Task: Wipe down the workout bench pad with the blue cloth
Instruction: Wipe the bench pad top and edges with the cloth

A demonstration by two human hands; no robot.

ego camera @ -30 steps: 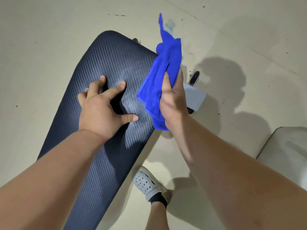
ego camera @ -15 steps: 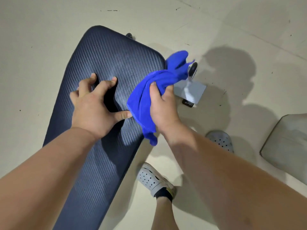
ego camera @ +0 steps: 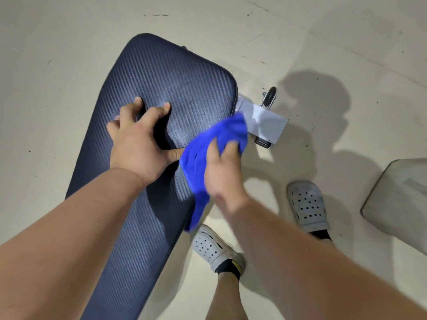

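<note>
Nearest the camera, two bare forearms reach out over the scene, and below them two feet in grey perforated clogs (ego camera: 215,248) stand on the pale floor (ego camera: 57,77) to the right of the bench. The bench pad (ego camera: 161,72), dark and ribbed, runs from the near left up to a rounded far end. The left hand (ego camera: 138,144) rests on the pad's middle with its fingers spread apart and pressing down, the thumb pointing right and just touching the blue cloth (ego camera: 198,158). The right hand (ego camera: 221,169), blurred by motion, has its fingers closed around the bunched cloth at the pad's right edge; part of the cloth lies over the pad, while a tail of it hangs off the side toward the near foot.

The risk, as I judge it, is that the cloth is wadded, not flat, so a stroke may touch only a narrow strip and leave the ribbed texture unwiped. The hanging tail could drag on the floor or catch on the grey frame foot (ego camera: 265,121) and its small black wheel (ego camera: 269,95) just beyond the pad's right corner, carrying dirt back onto the pad. The planted left hand also covers an area that would be missed unless it shifts.

No containers are visible; a grey blocky object (ego camera: 399,197) sits at the right edge, and what it is I cannot tell
</note>
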